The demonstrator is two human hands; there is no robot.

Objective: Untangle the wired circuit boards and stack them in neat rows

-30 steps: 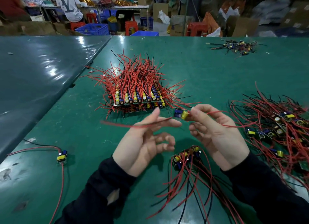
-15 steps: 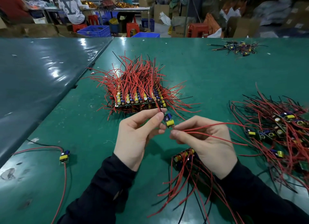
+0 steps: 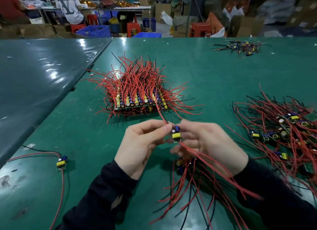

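Hands met above the green table (image 3: pixel 214 78): the left hand (image 3: pixel 142 144) pinched a red wire (image 3: pixel 160 113) beside a small circuit board (image 3: pixel 176 134), while the blurred right hand (image 3: pixel 207 144) held that board with curled fingers. The stacked boards (image 3: pixel 137 99) sat just beyond; a tangled pile (image 3: pixel 281 132) lay right, 1 loose board (image 3: pixel 61 162) left.

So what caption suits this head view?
Both hands hold one wired circuit board before the neat stack on the green table.
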